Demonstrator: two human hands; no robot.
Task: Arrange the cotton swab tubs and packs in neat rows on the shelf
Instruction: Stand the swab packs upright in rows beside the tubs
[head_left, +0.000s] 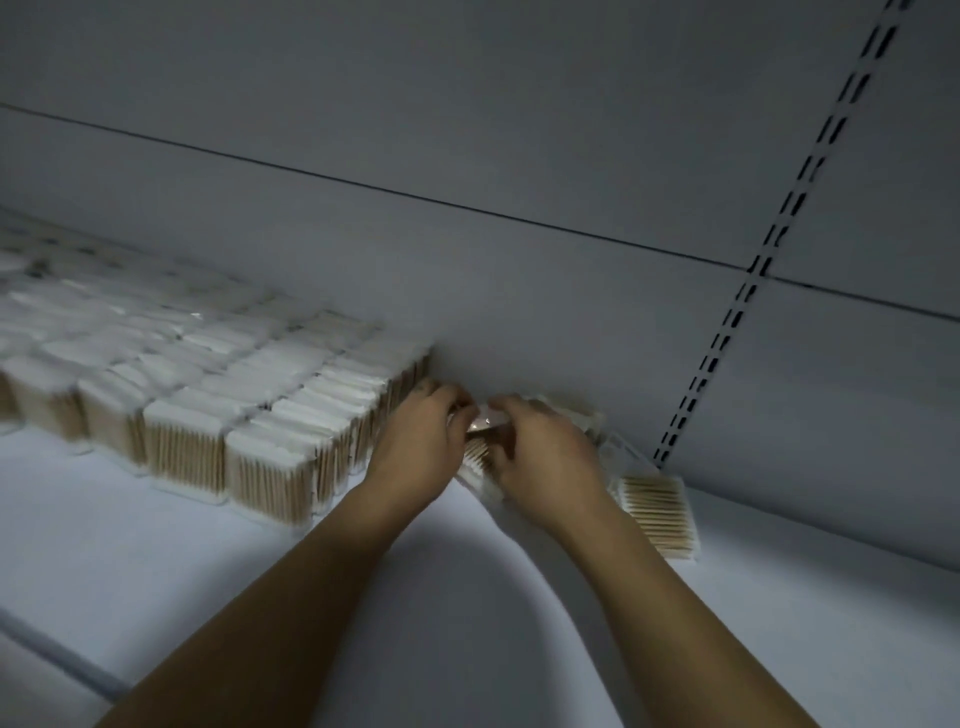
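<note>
Several clear tubs of wooden cotton swabs (270, 467) stand upright in tight rows on the white shelf (156, 571), filling its left and back. Just right of the last row, both hands meet over a swab pack (475, 460) lying near the back wall. My left hand (415, 447) curls its fingers round the pack's left end. Over its right end, my right hand (540, 452) grips with bent fingers. Another swab pack (657, 512) lies flat on the shelf to the right, apart from my hands. More packs (576, 415) show partly behind my right hand.
The grey back panel (519, 312) rises right behind the tubs. A slotted upright rail (737, 317) runs diagonally down the wall to the shelf at the right. The shelf's front edge (62, 660) lies at the lower left.
</note>
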